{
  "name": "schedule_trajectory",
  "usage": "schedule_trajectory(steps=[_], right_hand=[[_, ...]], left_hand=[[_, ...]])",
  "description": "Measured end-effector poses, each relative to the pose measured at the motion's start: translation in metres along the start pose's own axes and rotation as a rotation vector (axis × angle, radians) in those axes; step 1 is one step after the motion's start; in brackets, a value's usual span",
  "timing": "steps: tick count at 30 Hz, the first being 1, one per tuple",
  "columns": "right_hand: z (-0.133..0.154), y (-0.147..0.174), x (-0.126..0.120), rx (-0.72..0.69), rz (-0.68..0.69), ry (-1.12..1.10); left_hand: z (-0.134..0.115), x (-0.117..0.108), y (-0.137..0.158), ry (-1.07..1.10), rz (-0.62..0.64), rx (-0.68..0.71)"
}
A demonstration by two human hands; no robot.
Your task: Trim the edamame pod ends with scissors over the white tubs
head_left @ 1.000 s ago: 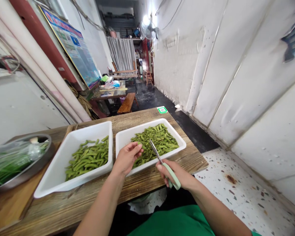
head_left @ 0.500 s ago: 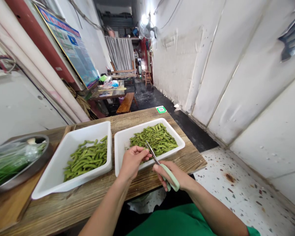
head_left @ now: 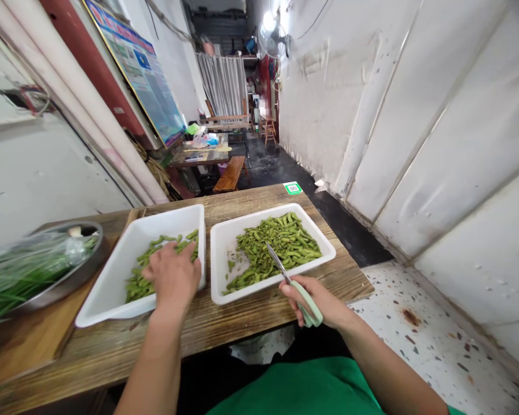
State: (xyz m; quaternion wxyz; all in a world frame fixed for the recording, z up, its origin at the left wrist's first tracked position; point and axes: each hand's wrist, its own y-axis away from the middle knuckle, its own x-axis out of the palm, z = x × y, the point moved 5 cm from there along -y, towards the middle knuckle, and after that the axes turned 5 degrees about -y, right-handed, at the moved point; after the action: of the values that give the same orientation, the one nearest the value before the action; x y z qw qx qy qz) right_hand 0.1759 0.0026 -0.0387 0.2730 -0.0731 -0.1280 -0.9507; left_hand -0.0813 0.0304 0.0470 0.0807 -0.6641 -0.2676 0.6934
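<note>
Over the left white tray (head_left: 106, 288), my left hand (head_left: 175, 271) is palm down with its fingers apart, above the green bean pods (head_left: 135, 287), which look like edamame. Whether its fingertips touch the pods is hidden. My right hand (head_left: 315, 295) grips a pair of scissors (head_left: 277, 260) by the pale green handles. The metal blades look closed and point forward over the near rim of the right white tray (head_left: 217, 248). A larger heap of pods (head_left: 303, 245) fills most of that tray, with small scraps at its left end.
Both trays rest on a wooden table (head_left: 125, 360). At the left, a metal bowl (head_left: 75, 276) holds bagged long green vegetables (head_left: 21, 282), beside a wooden board (head_left: 38, 351). A QR code card (head_left: 293, 188) lies at the far edge. Beyond stands a brown bench (head_left: 230, 174).
My left hand has moved left, from beside the scissor blades to above the left tray, and its fingers have spread. The scissors stay in my right hand. The view has shifted slightly.
</note>
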Motion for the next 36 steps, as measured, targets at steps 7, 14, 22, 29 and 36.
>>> schedule_trajectory(steps=[7, 14, 22, 29, 36], right_hand=[[0.011, 0.009, 0.004, -0.088, 0.046, 0.142], [0.0, 0.005, -0.003, -0.063, -0.038, 0.14], [0.013, 0.004, 0.001, -0.112, -0.056, 0.255], [0.005, 0.002, -0.002, -0.096, -0.105, 0.239], [0.009, 0.004, 0.003, -0.086, -0.079, 0.229]], left_hand=[[-0.087, 0.06, 0.016, -0.032, 0.603, 0.599], [-0.09, 0.071, 0.009, 0.088, 0.65, 0.562], [-0.085, 0.046, 0.011, 0.963, 0.552, 0.157], [-0.085, 0.039, 0.025, 1.183, 0.513, -0.104], [-0.094, 0.037, 0.032, 1.203, 0.541, -0.06]])
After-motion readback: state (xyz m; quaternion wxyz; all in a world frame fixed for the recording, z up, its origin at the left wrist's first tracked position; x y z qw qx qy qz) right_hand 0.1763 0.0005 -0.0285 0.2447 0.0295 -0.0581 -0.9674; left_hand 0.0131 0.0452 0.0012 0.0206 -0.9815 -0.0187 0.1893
